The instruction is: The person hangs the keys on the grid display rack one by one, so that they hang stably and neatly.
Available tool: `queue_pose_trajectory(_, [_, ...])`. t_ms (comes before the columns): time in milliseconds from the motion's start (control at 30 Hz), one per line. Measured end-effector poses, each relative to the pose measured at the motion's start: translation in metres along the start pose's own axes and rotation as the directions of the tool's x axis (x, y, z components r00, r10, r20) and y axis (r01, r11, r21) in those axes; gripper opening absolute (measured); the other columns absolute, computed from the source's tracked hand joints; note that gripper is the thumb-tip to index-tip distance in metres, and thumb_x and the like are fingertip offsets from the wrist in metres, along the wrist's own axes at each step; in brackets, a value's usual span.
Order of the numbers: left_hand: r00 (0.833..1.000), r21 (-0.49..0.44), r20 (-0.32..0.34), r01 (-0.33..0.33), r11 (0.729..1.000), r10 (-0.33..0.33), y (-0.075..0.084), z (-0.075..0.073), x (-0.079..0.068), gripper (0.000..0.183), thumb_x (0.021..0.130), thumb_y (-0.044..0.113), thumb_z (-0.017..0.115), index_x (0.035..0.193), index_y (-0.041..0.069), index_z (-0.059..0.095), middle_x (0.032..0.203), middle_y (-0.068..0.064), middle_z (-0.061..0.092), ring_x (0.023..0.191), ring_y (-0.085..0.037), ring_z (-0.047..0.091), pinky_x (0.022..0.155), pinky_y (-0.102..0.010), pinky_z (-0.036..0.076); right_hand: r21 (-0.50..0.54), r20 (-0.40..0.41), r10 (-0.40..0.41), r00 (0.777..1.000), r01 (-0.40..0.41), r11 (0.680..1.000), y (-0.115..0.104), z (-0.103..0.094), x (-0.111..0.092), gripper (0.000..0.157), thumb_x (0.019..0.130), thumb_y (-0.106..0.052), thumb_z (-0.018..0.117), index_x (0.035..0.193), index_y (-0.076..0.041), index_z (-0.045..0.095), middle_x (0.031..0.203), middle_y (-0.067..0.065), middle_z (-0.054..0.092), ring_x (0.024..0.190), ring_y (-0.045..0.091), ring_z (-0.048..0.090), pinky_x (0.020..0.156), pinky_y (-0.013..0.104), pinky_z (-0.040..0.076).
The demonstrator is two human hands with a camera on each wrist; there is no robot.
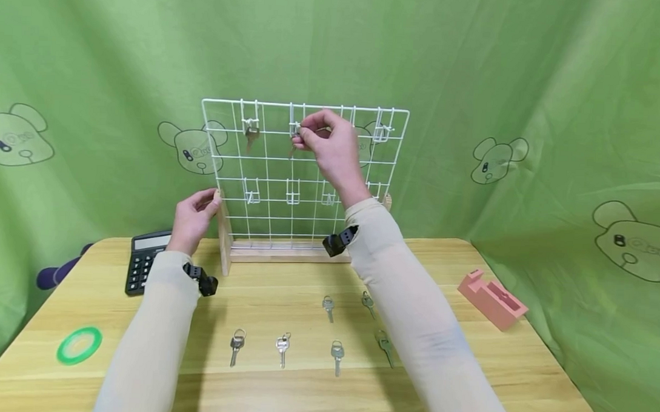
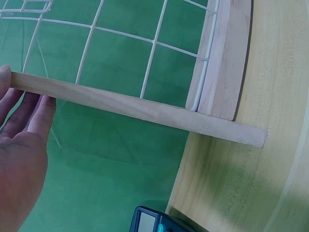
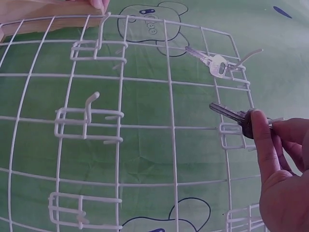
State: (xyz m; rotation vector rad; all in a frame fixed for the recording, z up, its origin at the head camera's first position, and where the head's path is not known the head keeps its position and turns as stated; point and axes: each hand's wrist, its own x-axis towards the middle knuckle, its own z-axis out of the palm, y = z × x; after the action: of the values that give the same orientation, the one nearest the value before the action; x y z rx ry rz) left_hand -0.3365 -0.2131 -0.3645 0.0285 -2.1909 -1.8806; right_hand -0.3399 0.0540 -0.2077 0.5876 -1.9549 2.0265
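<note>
White wire grid point(image 1: 304, 169) — right hand point(image 1: 332, 148) fingers pinching a key point(image 3: 231, 114), left hand point(image 1: 192, 218) fingers relaxed against its wooden post point(image 2: 135, 106).

a light wooden table point(image 1: 465, 386) carries everything. at its back stands a white wire grid point(image 1: 266, 167) in a wooden base point(image 1: 284, 253). a black calculator point(image 1: 142, 260) lies at the back left, partly over the edge. a green tape ring point(image 1: 79, 344) lies near the left front. a pink block point(image 1: 492, 298) sits at the right. six keys lie flat in the middle: two behind point(image 1: 328, 306) point(image 1: 367, 302), four in front point(image 1: 236, 343) point(image 1: 282, 345) point(image 1: 337, 353) point(image 1: 384, 343), all apart from one another.
</note>
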Motion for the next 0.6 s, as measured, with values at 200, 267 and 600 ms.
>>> queue_pose_trajectory(200, [1.0,-0.001,0.001,-0.003,1.0,0.003,-0.001,0.001,-0.001,0.046,0.1,0.017,0.058,0.143,0.003,0.047,0.142,-0.017,0.05,0.129,-0.027,0.048,0.107,-0.03,0.043,-0.036,0.003,-0.019,1.0,0.019,0.999,0.003,-0.004,-0.005,0.013,0.091,0.008,0.063,0.104,0.008,0.062,0.098,0.02,0.063,0.086,0.028,0.067,0.08,0.03,0.06])
queue_pose_trajectory(267, [1.0,-0.003,0.0,-0.005,1.0,0.005,-0.001,0.001,-0.001,0.046,0.101,0.017,0.058,0.143,0.003,0.047,0.142,-0.017,0.05,0.129,-0.027,0.048,0.107,-0.03,0.043,-0.061,0.008,-0.053,0.999,0.054,0.997,0.004,-0.005,-0.01,0.013,0.091,0.008,0.064,0.104,0.008,0.062,0.097,0.019,0.064,0.086,0.027,0.067,0.079,0.03,0.06])
queue_pose_trajectory(600, [1.0,-0.013,0.0,-0.001,1.0,0.001,0.0,0.001,-0.002,0.047,0.101,0.019,0.057,0.144,0.005,0.046,0.144,-0.015,0.048,0.13,-0.027,0.047,0.107,-0.03,0.043,-0.189,0.106,-0.066,0.992,0.085,0.978,0.018,-0.023,-0.036,0.019,0.09,0.002,0.068,0.108,0.003,0.064,0.099,0.011,0.066,0.086,0.024,0.065,0.08,0.031,0.059])
